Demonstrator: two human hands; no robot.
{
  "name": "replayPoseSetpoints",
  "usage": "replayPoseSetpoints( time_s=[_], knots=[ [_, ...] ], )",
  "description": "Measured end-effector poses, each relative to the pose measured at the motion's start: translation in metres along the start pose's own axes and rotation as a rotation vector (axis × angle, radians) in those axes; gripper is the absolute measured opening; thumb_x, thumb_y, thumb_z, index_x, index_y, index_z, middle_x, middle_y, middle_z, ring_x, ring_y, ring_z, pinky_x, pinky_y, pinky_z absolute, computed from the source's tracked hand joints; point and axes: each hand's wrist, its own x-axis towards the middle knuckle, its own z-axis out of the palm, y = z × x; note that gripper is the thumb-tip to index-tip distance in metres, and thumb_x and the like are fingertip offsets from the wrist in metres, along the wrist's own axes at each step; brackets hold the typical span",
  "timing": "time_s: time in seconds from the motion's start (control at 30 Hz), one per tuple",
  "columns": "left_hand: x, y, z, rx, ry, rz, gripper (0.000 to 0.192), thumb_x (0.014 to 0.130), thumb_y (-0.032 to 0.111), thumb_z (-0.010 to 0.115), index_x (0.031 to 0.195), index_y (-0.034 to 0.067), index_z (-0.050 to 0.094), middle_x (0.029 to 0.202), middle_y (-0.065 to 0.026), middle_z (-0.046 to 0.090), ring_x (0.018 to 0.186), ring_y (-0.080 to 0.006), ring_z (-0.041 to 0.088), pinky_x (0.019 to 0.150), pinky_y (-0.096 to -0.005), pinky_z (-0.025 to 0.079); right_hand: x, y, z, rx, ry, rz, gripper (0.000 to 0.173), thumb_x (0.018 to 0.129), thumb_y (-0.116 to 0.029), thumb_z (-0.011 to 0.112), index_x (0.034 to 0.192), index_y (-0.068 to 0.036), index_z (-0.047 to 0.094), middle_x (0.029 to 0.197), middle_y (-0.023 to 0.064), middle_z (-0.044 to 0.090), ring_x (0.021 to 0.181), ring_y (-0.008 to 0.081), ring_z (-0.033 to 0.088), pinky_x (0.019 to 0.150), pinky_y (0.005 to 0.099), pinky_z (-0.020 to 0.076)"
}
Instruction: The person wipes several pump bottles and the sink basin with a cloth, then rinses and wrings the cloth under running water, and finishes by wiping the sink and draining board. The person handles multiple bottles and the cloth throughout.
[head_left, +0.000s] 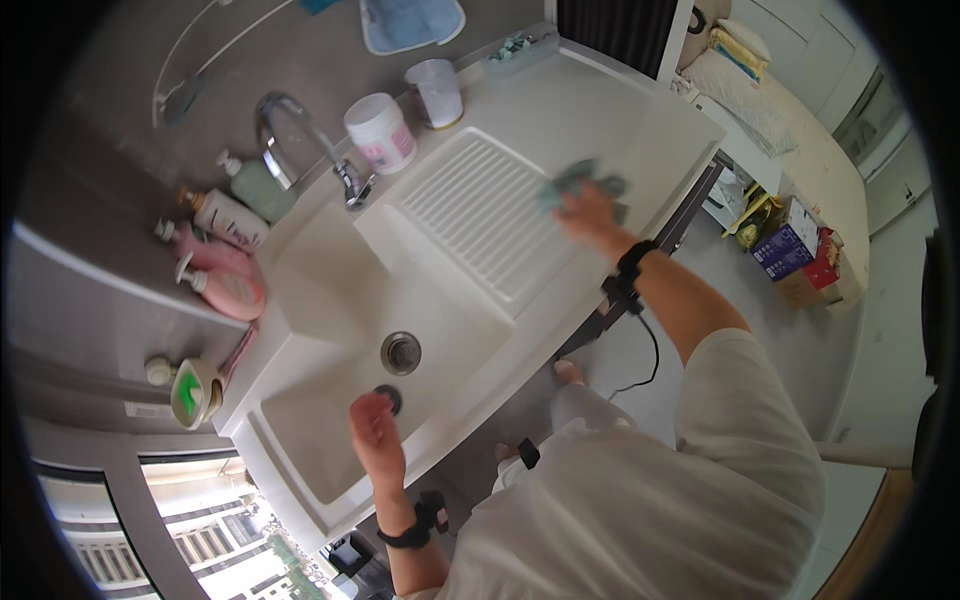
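My right hand (589, 217) presses a grey-green cloth (577, 180) onto the flat counter to the right of the ridged washboard (472, 217). Both the hand and the cloth are blurred. Over the front part of the white sink basin (322, 420) hovers my left hand (375, 439), its fingers curled. Beside those fingers shows a dark round piece (388, 400), partly hidden; whether the hand touches it I cannot tell. A metal drain (401, 352) sits in the basin floor, and a chrome faucet (300, 127) arches from the back rim.
Several pump bottles (225, 217) line the wall behind the basin. A white tub (381, 133) and a plastic measuring jug (435, 94) stand behind the washboard. A clear tray (517, 54) holds small green items. Boxes (787, 240) are at the right; a black cable (652, 352) hangs from my right wristband.
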Motion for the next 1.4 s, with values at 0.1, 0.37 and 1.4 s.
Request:
replayPoseSetpoints(
  time_s=[0.1, 0.37, 1.4],
  knots=[
    [0.049, 0.027, 0.080, 0.210, -0.260, 0.118, 0.033, 0.085, -0.002, 0.057, 0.117, 0.000, 0.050, 0.111, -0.0164, 0.058, 0.099, -0.0228, 0.061, 0.081, -0.0289, 0.050, 0.000, -0.010, 0.009, 0.162, 0.014, -0.367, 0.051, 0.084, -0.047, 0.057, 0.125, -0.016, 0.056, 0.141, 0.0224, 0.031, 0.130, 0.0429, 0.029, 0.105, 0.0610, 0.0240],
    [0.090, 0.032, 0.181, 0.354, -0.346, -0.093, 0.048, 0.084, 0.005, 0.063, 0.128, 0.005, 0.045, 0.126, -0.0173, 0.049, 0.113, -0.0303, 0.053, 0.087, -0.0378, 0.051, 0.050, 0.026, 0.004, 0.215, 0.077, -0.812, 0.054, 0.083, -0.043, 0.063, 0.120, -0.005, 0.055, 0.137, 0.0296, 0.030, 0.127, 0.0460, 0.032, 0.105, 0.0555, 0.0279],
    [0.099, 0.027, 0.085, 0.202, -0.066, -0.052, 0.031, 0.088, -0.002, 0.054, 0.119, -0.001, 0.050, 0.110, -0.0133, 0.063, 0.096, -0.0208, 0.066, 0.078, -0.0318, 0.053, 0.052, -0.181, 0.032, 0.792, -0.221, -0.823, 0.042, 0.077, -0.041, 0.068, 0.085, 0.000, 0.061, 0.088, 0.0210, 0.060, 0.088, 0.0391, 0.057, 0.079, 0.0462, 0.0445]
  ],
)
